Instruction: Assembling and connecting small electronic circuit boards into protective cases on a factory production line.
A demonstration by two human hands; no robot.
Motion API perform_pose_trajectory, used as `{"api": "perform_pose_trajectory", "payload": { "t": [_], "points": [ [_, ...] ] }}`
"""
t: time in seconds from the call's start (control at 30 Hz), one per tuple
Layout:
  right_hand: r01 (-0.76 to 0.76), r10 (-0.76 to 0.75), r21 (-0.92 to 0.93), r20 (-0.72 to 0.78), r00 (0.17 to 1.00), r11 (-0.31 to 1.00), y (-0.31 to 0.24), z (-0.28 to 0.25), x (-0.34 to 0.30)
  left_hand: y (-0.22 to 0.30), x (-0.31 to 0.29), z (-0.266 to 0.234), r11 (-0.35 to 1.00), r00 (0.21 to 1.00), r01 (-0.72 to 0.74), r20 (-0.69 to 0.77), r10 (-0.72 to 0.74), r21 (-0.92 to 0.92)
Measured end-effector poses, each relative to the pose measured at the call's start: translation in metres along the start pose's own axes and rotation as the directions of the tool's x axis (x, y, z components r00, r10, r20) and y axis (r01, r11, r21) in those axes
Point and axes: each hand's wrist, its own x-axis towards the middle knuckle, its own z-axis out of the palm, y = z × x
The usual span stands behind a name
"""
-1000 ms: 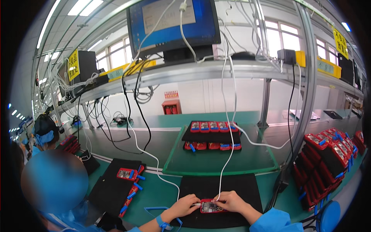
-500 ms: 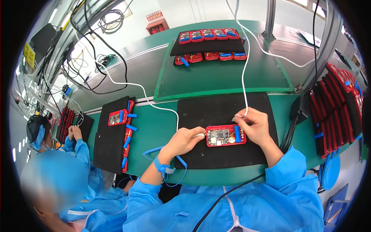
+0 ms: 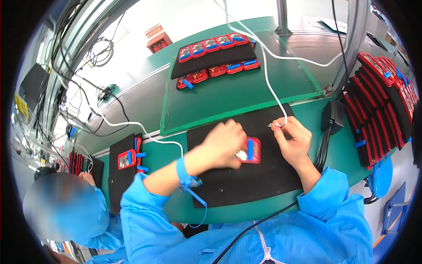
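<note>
My left hand [image 3: 223,143], smeared by motion, is closed over a small red case [image 3: 256,155] from above, fingers at its far side and thumb at its near side. A blue cylindrical cell [image 3: 250,149] and a round silvery part show at the case's uncovered right end; the hand hides the rest. To the right, my right hand [image 3: 293,140] pinches the end of a white cable [image 3: 269,79], its thin metal tip pointing left, apart from the case. Beneath both hands lies a black mat [image 3: 237,189]. A blue wrist strap [image 3: 182,172] circles my left wrist.
Red cases [image 3: 211,44] fill two rows on black foam at the back. More stand stacked on the right [image 3: 373,114], beside a black box [image 3: 332,116] with cables. Another white cable [image 3: 162,141] hangs to the left, near a black pad with cases [image 3: 126,159]. A co-worker [image 3: 66,207] sits at left.
My left hand has moved from the white plug at the case's left end to gripping the case itself. My right hand still holds its cable, now farther from the case. The view has shifted.
</note>
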Motion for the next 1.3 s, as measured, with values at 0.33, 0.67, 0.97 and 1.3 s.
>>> {"api": "perform_pose_trajectory", "payload": {
  "t": [0.33,0.67,0.97,1.3],
  "points": [
    [0.231,-0.233,-0.171,0.009,0.973,0.958,-0.002,-0.007,0.005,-0.146,0.174,-0.081,0.911,0.956,0.022,-0.277,0.102,0.412],
    [0.177,-0.164,-0.180,0.087,0.983,0.968,-0.006,-0.006,0.004,-0.203,0.222,-0.046,0.881,0.855,0.127,-0.501,0.137,0.456],
    [0.119,-0.089,-0.179,0.170,0.981,0.977,-0.023,-0.006,-0.004,-0.077,-0.022,-0.063,0.884,0.623,0.464,-0.691,-0.367,-0.052],
    [0.141,-0.131,-0.044,0.171,0.976,0.989,-0.023,0.011,-0.012,-0.148,-0.299,0.070,-0.099,-0.194,0.914,-0.211,-0.958,-0.394]
  ]
}}
